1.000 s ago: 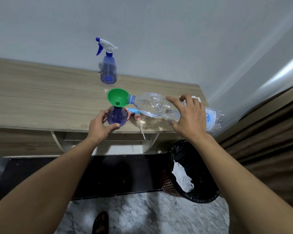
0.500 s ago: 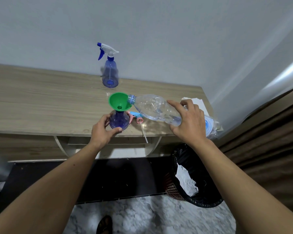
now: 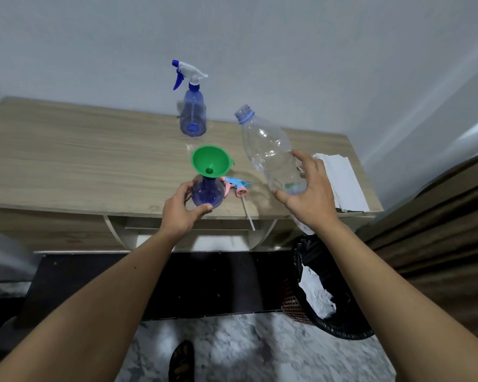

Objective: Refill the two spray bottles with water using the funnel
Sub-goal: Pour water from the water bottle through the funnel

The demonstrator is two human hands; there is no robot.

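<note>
My left hand (image 3: 180, 213) grips a round blue spray bottle (image 3: 208, 192) without its head, near the desk's front edge. A green funnel (image 3: 211, 161) sits in its neck. My right hand (image 3: 308, 194) holds a clear plastic water bottle (image 3: 271, 150), tilted neck up and away from the funnel, uncapped and nearly empty. A second blue spray bottle (image 3: 193, 113) with a white and blue trigger head stands by the wall. The pink and blue trigger head (image 3: 238, 186) with its dip tube lies on the desk right of the held bottle.
The wooden desk (image 3: 66, 166) runs along a grey wall. White folded paper (image 3: 342, 180) lies at its right end. A black waste bin (image 3: 326, 285) with paper in it stands on the floor under my right arm. A foot (image 3: 181, 362) shows below.
The water bottle was lying almost level with its mouth over the funnel; it has now swung upright and to the right, away from the funnel. My left hand stays on the spray bottle.
</note>
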